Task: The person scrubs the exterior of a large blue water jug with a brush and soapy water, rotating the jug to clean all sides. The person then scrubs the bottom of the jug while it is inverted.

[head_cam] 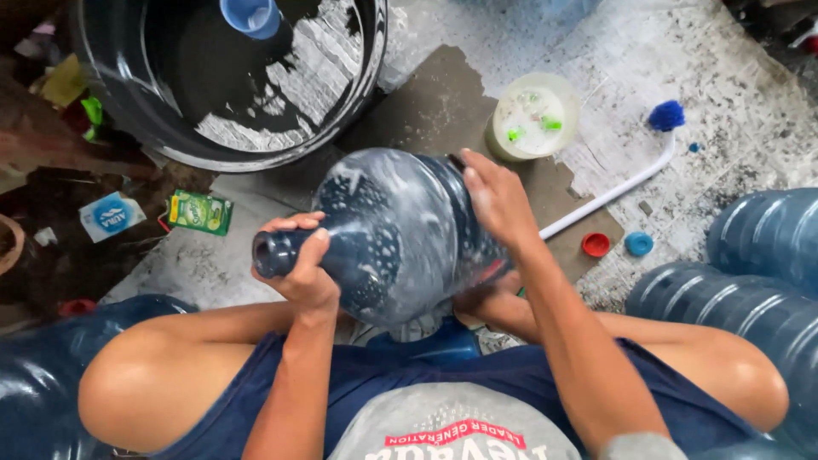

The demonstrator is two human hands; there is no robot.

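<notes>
Head view: large blue water jug (400, 234) lies on its side at frame centre, across my lap, neck pointing to the left of the frame. Left hand (298, 264) has its grip closed round the neck just behind the open mouth, fingers wrapped and thumb over the top. Right hand (494, 200) lies flat on the jug's upper right side, fingers spread over what looks like a dark pad or sponge; I can't tell whether it's pinching it or only pressing, so right grip is uncertain. Jug surface is streaked with white suds over most of the visible side, so my read is that the scrub of the outside is well under way and no rinse is done yet; the underside is hidden, can't judge it. No cap on the mouth. Big black tub (230, 85) with water and a blue dipper (250, 15) sits upper left. White tub of soapy water (535, 117) is upper centre, just past the jug. Long white-handled brush (626, 175) with a blue head lies on the floor to the right, untouched. Red cap (596, 244) and blue cap (639, 244) lie beside it. More blue jugs (750, 281) stacked at right.
</notes>
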